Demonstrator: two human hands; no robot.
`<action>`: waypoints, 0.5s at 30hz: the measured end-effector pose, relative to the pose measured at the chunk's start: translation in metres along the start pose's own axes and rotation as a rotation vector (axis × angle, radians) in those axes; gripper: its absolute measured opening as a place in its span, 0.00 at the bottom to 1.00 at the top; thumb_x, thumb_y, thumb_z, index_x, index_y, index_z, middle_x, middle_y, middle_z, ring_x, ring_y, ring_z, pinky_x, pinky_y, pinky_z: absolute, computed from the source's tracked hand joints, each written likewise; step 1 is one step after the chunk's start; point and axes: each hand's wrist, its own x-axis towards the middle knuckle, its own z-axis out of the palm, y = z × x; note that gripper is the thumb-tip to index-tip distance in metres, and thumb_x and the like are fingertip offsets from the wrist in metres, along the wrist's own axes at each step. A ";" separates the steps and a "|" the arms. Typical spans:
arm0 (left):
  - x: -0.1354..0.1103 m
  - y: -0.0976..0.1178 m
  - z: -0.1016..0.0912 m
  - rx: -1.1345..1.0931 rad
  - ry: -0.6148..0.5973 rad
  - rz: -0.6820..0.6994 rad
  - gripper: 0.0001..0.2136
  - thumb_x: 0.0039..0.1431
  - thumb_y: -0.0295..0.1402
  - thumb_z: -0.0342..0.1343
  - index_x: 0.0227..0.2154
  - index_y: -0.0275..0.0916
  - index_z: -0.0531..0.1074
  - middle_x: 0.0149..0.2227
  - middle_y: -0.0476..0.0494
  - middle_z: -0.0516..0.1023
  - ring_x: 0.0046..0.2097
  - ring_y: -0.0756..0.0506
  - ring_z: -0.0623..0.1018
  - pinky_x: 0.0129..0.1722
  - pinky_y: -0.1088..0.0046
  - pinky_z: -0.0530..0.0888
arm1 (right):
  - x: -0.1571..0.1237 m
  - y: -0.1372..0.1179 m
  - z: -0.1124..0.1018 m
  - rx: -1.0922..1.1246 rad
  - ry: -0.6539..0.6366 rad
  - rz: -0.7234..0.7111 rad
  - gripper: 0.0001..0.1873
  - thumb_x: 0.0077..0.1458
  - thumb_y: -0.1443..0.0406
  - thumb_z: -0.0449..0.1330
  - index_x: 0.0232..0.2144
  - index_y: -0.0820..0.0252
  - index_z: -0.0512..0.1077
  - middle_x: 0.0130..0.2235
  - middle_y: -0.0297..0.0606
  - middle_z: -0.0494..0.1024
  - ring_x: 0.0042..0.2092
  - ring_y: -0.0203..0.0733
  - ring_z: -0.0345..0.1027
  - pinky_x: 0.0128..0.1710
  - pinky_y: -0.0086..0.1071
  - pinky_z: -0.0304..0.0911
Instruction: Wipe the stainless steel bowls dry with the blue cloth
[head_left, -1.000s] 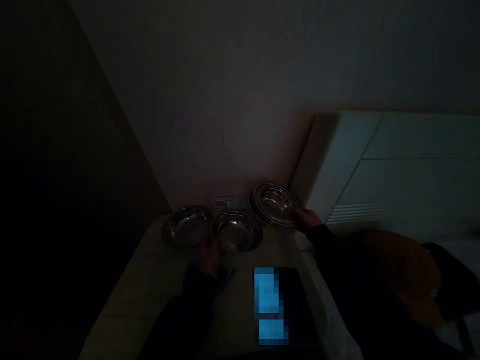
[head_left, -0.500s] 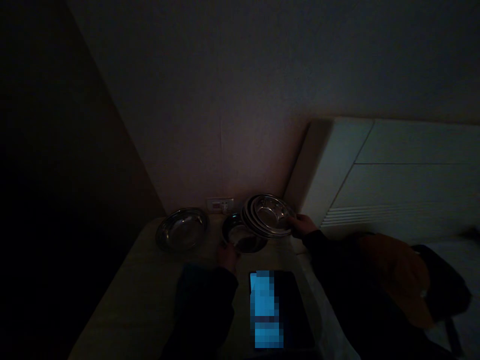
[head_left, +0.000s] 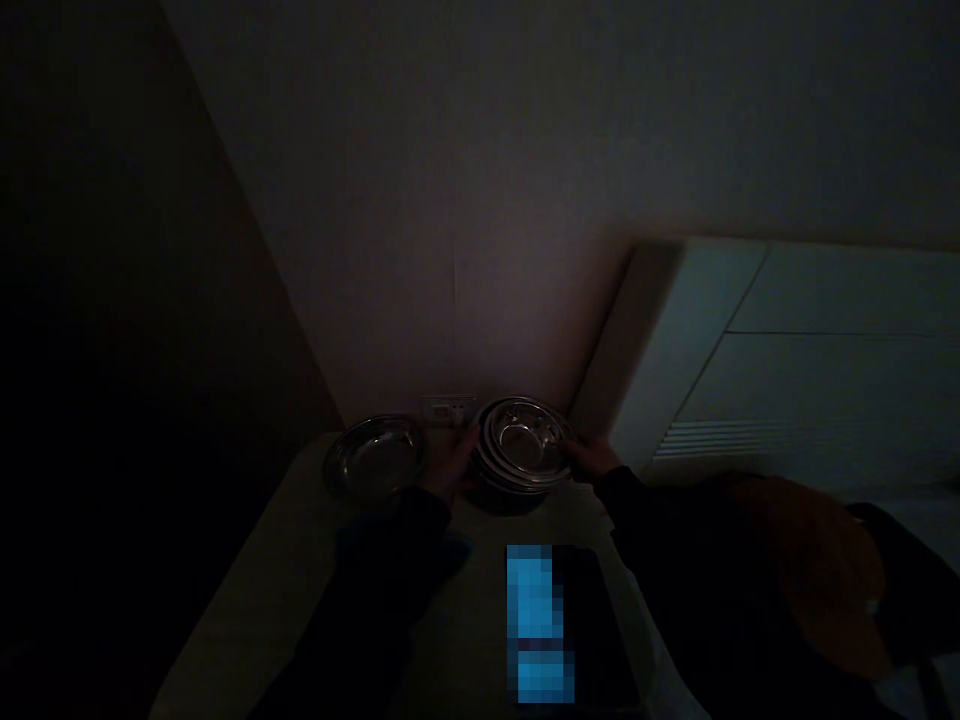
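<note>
You hold a stack [head_left: 523, 448] of round steel plates between both hands, at the far edge of the table [head_left: 285, 580], close to the wall [head_left: 465, 200]. The top plate is shallow and shiny, with a broad flat rim and a sunken middle that catches the dim light. Several rims show one under another at its left edge. The room is too dark to count them exactly, but there are at least three. A darker round shape sits just beneath the stack, and you cannot tell whether the stack rests on it or hangs just above it.

Your left hand [head_left: 450, 465] clasps the stack's rim at nine o'clock, fingers curled against the edge. Your right hand [head_left: 591, 460] clasps the rim at three o'clock in the same way. Both sleeves are dark.

One more plate [head_left: 375, 458] of the same kind lies alone on the table at nine o'clock from the stack, just beyond your left hand and apart from the stack. One tablet [head_left: 566, 620] with a lit blue screen lies at six o'clock from the stack, nearer you. One socket [head_left: 448, 410] sits in the wall at eleven o'clock from the stack. One pale headboard [head_left: 810, 350] stands at two o'clock.
</note>
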 end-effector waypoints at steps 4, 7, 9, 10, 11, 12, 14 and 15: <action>0.001 0.003 0.001 0.017 -0.053 -0.051 0.25 0.46 0.47 0.59 0.44 0.36 0.70 0.43 0.34 0.76 0.43 0.40 0.75 0.35 0.65 0.73 | -0.006 -0.010 0.005 -0.042 -0.012 -0.034 0.17 0.58 0.60 0.54 0.48 0.61 0.65 0.48 0.41 0.69 0.44 0.42 0.67 0.42 0.41 0.66; 0.003 -0.002 0.000 0.059 -0.039 -0.076 0.19 0.52 0.39 0.56 0.45 0.35 0.68 0.44 0.39 0.73 0.41 0.45 0.75 0.37 0.65 0.73 | -0.008 -0.014 0.009 -0.069 -0.016 -0.069 0.15 0.58 0.60 0.54 0.45 0.62 0.66 0.43 0.39 0.71 0.39 0.38 0.69 0.37 0.37 0.68; 0.006 -0.005 -0.001 0.088 -0.029 -0.089 0.16 0.57 0.37 0.52 0.46 0.36 0.66 0.45 0.41 0.71 0.42 0.46 0.74 0.39 0.63 0.73 | -0.007 -0.014 0.011 -0.086 -0.014 -0.093 0.14 0.57 0.60 0.55 0.42 0.65 0.68 0.35 0.37 0.73 0.31 0.34 0.69 0.29 0.31 0.67; 0.008 -0.006 -0.002 0.099 -0.026 -0.089 0.15 0.58 0.37 0.51 0.46 0.36 0.66 0.46 0.41 0.70 0.42 0.46 0.73 0.40 0.62 0.73 | -0.006 -0.013 0.012 -0.091 -0.012 -0.106 0.15 0.57 0.59 0.56 0.40 0.66 0.68 0.32 0.36 0.73 0.27 0.32 0.67 0.25 0.29 0.66; 0.010 -0.006 -0.002 0.109 -0.023 -0.084 0.16 0.58 0.37 0.51 0.47 0.36 0.65 0.47 0.41 0.70 0.43 0.46 0.73 0.41 0.62 0.73 | -0.005 -0.012 0.013 -0.094 -0.009 -0.120 0.15 0.56 0.58 0.57 0.39 0.66 0.68 0.29 0.34 0.73 0.25 0.31 0.66 0.23 0.27 0.65; 0.012 -0.007 -0.003 0.118 -0.022 -0.078 0.16 0.58 0.37 0.51 0.47 0.37 0.65 0.47 0.41 0.70 0.44 0.46 0.73 0.41 0.61 0.72 | -0.004 -0.011 0.013 -0.094 -0.006 -0.138 0.16 0.56 0.58 0.57 0.39 0.66 0.69 0.27 0.34 0.73 0.23 0.31 0.66 0.22 0.27 0.65; 0.015 -0.009 -0.004 0.138 -0.022 -0.067 0.16 0.58 0.37 0.51 0.48 0.37 0.65 0.48 0.41 0.69 0.44 0.45 0.73 0.42 0.61 0.72 | -0.001 -0.007 0.013 -0.086 0.011 -0.179 0.17 0.56 0.56 0.55 0.39 0.65 0.69 0.29 0.35 0.73 0.25 0.33 0.67 0.25 0.29 0.66; 0.017 -0.011 -0.004 0.149 -0.024 -0.062 0.16 0.58 0.37 0.51 0.48 0.37 0.65 0.48 0.41 0.69 0.44 0.45 0.73 0.42 0.61 0.72 | 0.001 -0.005 0.013 -0.086 0.028 -0.213 0.17 0.57 0.56 0.54 0.40 0.65 0.69 0.32 0.36 0.74 0.28 0.34 0.69 0.28 0.31 0.67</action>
